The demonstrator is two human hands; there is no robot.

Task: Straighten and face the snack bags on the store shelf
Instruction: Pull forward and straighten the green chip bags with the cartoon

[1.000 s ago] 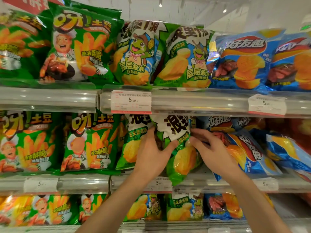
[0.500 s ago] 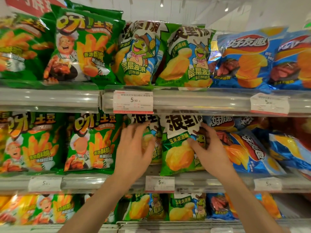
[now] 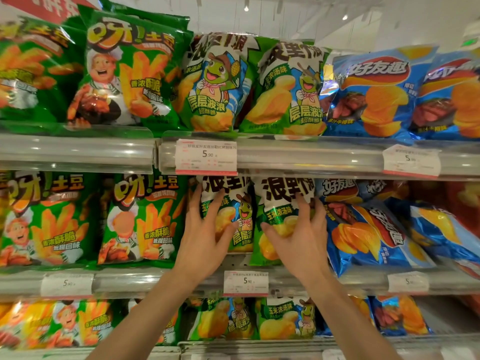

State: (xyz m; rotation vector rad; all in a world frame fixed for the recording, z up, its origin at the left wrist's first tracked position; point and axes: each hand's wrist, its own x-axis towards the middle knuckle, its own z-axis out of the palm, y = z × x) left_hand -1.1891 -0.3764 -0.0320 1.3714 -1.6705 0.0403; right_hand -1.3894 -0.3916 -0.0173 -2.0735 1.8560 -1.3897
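On the middle shelf (image 3: 298, 281), just above the white price tag (image 3: 245, 283) on its front rail, stand two green snack bags side by side. The left hand (image 3: 205, 237) lies on the left green bag (image 3: 241, 216); its fingers (image 3: 213, 203) are spread wide and lightly bent over the front of the bag, with the thumb pressing near the cartoon turtle. The right hand (image 3: 301, 237) covers the right green bag (image 3: 278, 198) in the same way, fingers spread and bent over its front, thumb on the yellow chip picture. Both bags stand upright with their fronts outward, touching each other. To the right of the price tag, blue chip bags (image 3: 368, 229) lean tilted. To the left of it, green fries bags (image 3: 140, 219) stand upright and face forward.
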